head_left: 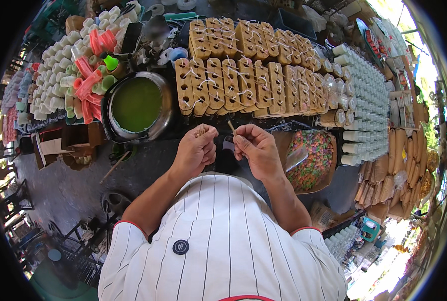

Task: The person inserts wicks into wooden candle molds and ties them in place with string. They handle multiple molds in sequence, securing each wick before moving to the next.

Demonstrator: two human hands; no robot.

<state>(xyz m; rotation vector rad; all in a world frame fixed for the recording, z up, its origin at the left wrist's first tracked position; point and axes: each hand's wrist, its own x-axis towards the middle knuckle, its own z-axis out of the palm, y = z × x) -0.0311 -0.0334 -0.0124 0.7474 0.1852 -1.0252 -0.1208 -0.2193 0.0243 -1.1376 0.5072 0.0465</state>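
Note:
In front of my chest, my right hand (256, 150) pinches a short, thin brown stick (231, 126) between thumb and fingers, its tip pointing up and to the left. Beside it on the left, my left hand (198, 150) is curled closed. Small tan bits show at its fingers, too small to name. Just beyond both hands stand two rows of tan blocks (228, 83) with round holes and white strings tied across them. Neither hand touches the blocks.
Left of the blocks is a metal pot (171, 108) of green liquid. White cylinders (58, 70) and red pieces (89, 86) are heaped beyond it. To the right are a cardboard box (282, 150) of colourful bits, rows of white cylinders (366, 95) and brown tubes (399, 150).

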